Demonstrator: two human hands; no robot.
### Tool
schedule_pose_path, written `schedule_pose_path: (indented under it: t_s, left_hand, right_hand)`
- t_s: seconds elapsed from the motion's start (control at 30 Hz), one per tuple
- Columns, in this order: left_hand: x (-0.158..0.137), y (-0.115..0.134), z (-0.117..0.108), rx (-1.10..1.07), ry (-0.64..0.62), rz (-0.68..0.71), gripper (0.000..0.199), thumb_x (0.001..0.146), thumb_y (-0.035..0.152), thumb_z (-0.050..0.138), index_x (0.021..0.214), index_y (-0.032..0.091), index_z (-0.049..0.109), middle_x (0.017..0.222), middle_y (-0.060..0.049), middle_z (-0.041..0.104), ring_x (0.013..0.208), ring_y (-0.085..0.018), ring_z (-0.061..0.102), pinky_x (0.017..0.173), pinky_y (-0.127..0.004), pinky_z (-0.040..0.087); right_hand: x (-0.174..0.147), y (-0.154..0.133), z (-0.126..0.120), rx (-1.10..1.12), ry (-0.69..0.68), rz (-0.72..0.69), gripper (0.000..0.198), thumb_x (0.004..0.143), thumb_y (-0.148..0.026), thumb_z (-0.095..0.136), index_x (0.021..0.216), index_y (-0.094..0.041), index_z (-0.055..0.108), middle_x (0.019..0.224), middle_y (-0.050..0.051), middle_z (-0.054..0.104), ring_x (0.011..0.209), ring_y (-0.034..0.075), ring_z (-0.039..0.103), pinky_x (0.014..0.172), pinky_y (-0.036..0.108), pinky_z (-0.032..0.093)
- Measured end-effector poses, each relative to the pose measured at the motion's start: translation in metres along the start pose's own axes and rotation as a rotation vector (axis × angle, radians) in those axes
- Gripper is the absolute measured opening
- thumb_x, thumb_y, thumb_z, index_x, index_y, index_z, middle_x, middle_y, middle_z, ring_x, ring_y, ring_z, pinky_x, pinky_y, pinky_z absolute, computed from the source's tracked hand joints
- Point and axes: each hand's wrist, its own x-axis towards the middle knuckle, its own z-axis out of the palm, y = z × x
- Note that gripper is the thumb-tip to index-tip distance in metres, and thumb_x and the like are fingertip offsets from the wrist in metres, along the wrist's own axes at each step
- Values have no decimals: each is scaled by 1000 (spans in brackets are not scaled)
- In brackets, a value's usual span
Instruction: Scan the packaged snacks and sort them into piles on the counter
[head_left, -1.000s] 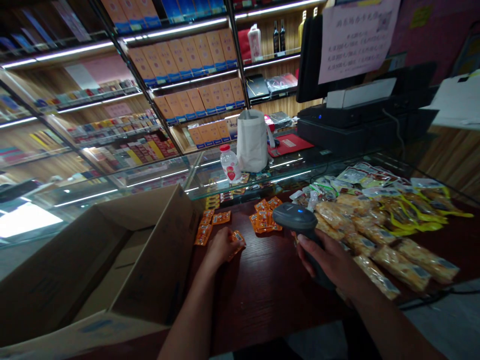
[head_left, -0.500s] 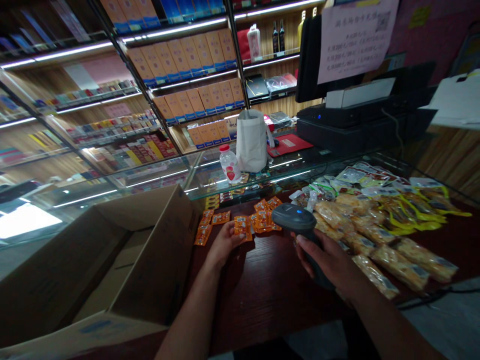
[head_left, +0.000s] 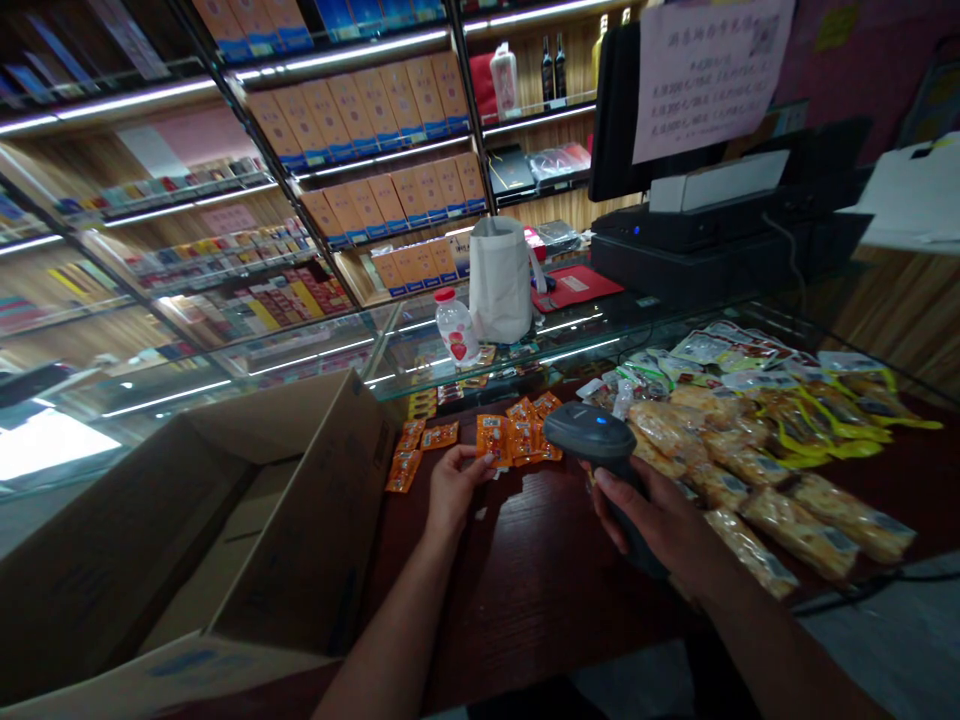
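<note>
My left hand (head_left: 456, 484) pinches the lower edge of a small orange snack packet (head_left: 493, 438), which is tilted up a little above the dark wooden counter. Just right of it lies a pile of similar orange packets (head_left: 534, 425), and a few loose packets (head_left: 403, 470) rest to the left. My right hand (head_left: 645, 505) is wrapped round the handle of a dark grey barcode scanner (head_left: 589, 432). The scanner's head points left and away, towards the packets, with a blue light on top. My right fingertips are partly hidden behind its handle.
An open cardboard box (head_left: 300, 520) stands at the left. Clear-wrapped pastries (head_left: 799, 515) and yellow-edged food packs (head_left: 832, 410) cover the right side. Behind, a glass case carries a strawberry-labelled bottle (head_left: 456, 330) and a white bag (head_left: 501, 285). A monitor (head_left: 619, 110) stands at the back right.
My left hand has moved slightly right with the orange packet and raised it, so its printed face shows more. My right hand and the scanner stay almost where they were.
</note>
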Motion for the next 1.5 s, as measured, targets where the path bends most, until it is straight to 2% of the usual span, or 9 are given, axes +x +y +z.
schedule_pose_path:
  t_s: [0.2, 0.43, 0.63, 1.1, 1.5]
  left_hand:
    - [2, -5, 2, 33, 79, 75, 37, 57, 37, 89, 78, 16, 65, 69, -1, 72, 66, -17, 71, 65, -27, 56]
    - [1, -2, 2, 144, 98, 146, 27, 62, 34, 84, 73, 18, 65, 69, -1, 72, 66, -18, 71, 63, -26, 53]
    - [1, -1, 1, 208, 126, 160, 26, 64, 36, 81, 73, 19, 64, 67, 0, 70, 64, -18, 70, 61, -25, 52]
    - [0, 0, 0, 247, 122, 195, 18, 68, 32, 76, 74, 18, 66, 71, -2, 74, 69, -20, 72, 70, -30, 56]
    - [2, -4, 1, 208, 144, 183, 22, 64, 34, 78, 72, 18, 65, 67, -1, 72, 65, -19, 72, 65, -28, 54]
  right_hand:
    - [-1, 1, 6, 8, 9, 24, 39, 95, -59, 57, 83, -22, 53, 64, -6, 59, 45, 9, 51, 48, 24, 39]
    - [-1, -2, 10, 13, 24, 38, 40, 93, -60, 58, 82, -22, 54, 62, -7, 57, 45, 9, 51, 48, 24, 39]
    - [-1, -5, 11, 27, -9, 45, 43, 92, -64, 57, 83, -23, 52, 65, -6, 57, 46, 10, 49, 47, 24, 37]
    - [-1, -6, 11, -32, -6, 19, 43, 95, -61, 54, 77, -23, 50, 58, -7, 55, 44, 9, 49, 48, 24, 37]
    - [-1, -1, 8, -124, 2, -27, 43, 99, -59, 47, 75, -23, 50, 57, -7, 55, 43, 9, 49, 47, 23, 39]
